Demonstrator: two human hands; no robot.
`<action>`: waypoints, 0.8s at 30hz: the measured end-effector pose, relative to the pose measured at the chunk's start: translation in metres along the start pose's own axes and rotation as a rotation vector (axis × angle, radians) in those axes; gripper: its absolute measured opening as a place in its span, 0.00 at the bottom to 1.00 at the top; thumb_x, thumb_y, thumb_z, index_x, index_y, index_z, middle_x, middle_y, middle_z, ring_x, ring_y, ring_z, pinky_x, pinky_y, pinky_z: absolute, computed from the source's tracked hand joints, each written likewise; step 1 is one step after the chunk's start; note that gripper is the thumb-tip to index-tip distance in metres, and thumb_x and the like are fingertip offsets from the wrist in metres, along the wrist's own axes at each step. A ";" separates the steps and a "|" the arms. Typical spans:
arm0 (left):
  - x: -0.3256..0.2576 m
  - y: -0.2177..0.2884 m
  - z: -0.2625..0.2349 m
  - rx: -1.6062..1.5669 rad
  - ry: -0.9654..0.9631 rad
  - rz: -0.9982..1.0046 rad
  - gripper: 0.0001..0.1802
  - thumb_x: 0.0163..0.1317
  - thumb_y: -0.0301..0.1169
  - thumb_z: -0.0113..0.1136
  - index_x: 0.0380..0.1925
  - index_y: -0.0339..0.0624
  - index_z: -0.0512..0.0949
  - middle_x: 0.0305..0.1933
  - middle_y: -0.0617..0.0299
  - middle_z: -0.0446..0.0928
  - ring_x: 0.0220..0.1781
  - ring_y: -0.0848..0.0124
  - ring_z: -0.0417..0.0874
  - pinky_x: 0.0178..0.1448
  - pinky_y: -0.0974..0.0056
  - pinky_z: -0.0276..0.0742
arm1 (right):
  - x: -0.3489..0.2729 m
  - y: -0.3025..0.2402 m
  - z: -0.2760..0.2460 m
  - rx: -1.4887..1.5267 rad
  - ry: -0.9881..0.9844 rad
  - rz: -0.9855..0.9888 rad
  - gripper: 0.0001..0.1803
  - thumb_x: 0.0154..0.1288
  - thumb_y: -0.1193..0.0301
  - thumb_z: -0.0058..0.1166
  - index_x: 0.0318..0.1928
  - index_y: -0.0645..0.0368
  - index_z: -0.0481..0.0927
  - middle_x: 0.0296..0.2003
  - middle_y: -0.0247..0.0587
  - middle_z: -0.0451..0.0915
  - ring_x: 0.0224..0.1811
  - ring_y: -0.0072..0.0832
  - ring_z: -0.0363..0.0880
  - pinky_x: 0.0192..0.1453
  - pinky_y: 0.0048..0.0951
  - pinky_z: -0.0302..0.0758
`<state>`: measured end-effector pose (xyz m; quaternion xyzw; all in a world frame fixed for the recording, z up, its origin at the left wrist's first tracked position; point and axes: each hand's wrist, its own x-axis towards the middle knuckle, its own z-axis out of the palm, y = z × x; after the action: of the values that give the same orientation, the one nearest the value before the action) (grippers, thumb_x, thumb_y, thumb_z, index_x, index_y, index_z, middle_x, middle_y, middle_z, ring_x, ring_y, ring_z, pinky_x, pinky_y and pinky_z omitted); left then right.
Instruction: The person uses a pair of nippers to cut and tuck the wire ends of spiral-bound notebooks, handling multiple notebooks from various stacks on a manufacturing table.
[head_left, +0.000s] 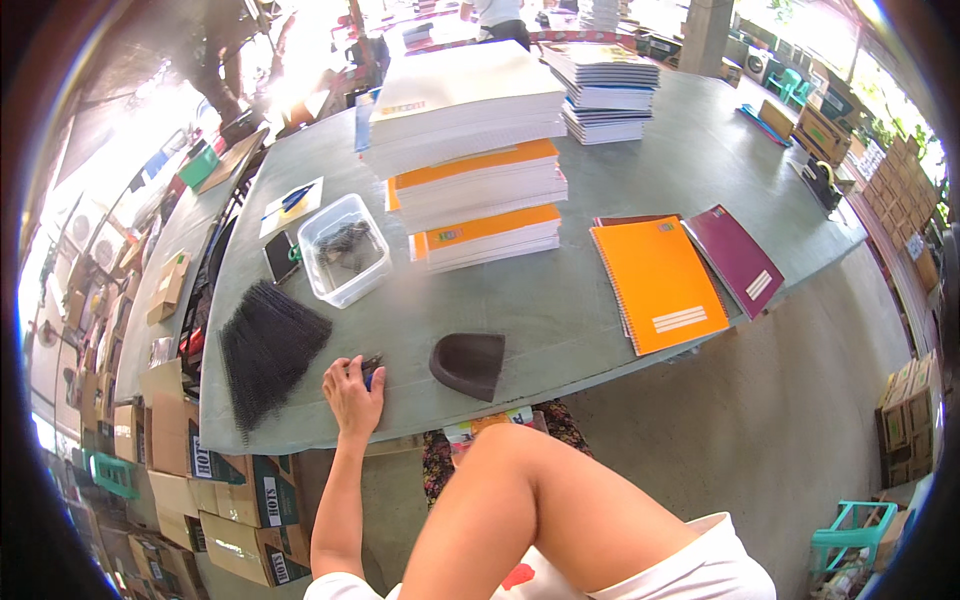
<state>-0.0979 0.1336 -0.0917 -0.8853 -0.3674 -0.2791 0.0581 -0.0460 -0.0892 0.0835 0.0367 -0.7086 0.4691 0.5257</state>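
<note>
My left hand (353,400) rests near the table's front edge, its fingers curled over a small dark tool with a blue part (370,374), mostly hidden under them. My right hand is out of view; a bent bare limb, apparently my right arm, fills the lower middle. Left of my left hand lies a bundle of black spiral binding coils (268,350). Beyond it stands a clear plastic tub (375,275) holding black coil scraps. To the right sits a dark brown, round-ended block (470,365).
Tall stacks of spiral notebooks (480,190) and more books (605,85) stand behind. An orange notebook (660,280) and a maroon one (735,255) lie at right. A dark phone-like slab (281,257) lies beside the tub. Cartons (250,500) crowd the floor at left.
</note>
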 end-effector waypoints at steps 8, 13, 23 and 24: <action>0.011 -0.004 0.003 -0.047 -0.102 0.024 0.21 0.58 0.43 0.57 0.44 0.39 0.74 0.42 0.54 0.70 0.50 0.56 0.68 0.55 0.54 0.60 | -0.005 0.000 -0.011 -0.110 0.115 0.048 0.15 0.63 0.68 0.48 0.41 0.70 0.77 0.41 0.54 0.76 0.47 0.43 0.73 0.53 0.38 0.70; 0.024 -0.008 0.012 -0.029 0.007 0.101 0.20 0.57 0.42 0.58 0.43 0.39 0.75 0.42 0.54 0.70 0.50 0.56 0.67 0.55 0.53 0.60 | -0.009 -0.003 -0.016 -0.176 0.172 0.073 0.14 0.63 0.68 0.49 0.41 0.69 0.77 0.41 0.53 0.76 0.47 0.42 0.74 0.52 0.37 0.70; 0.163 0.077 -0.079 -0.158 0.352 0.503 0.18 0.50 0.30 0.60 0.44 0.42 0.74 0.46 0.55 0.69 0.52 0.54 0.68 0.57 0.52 0.62 | -0.013 -0.011 -0.021 -0.249 0.233 0.050 0.13 0.62 0.69 0.49 0.40 0.67 0.77 0.41 0.51 0.76 0.46 0.40 0.74 0.51 0.36 0.71; 0.185 0.105 -0.091 -0.208 0.419 0.573 0.19 0.49 0.28 0.60 0.44 0.43 0.74 0.45 0.56 0.70 0.51 0.54 0.69 0.57 0.52 0.63 | -0.016 -0.012 -0.023 -0.264 0.240 0.051 0.13 0.62 0.69 0.49 0.40 0.67 0.77 0.41 0.51 0.76 0.46 0.40 0.74 0.51 0.36 0.71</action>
<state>0.0387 0.1440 0.0947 -0.8771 -0.0544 -0.4624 0.1177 -0.0160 -0.0871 0.0783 -0.1067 -0.6969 0.3862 0.5949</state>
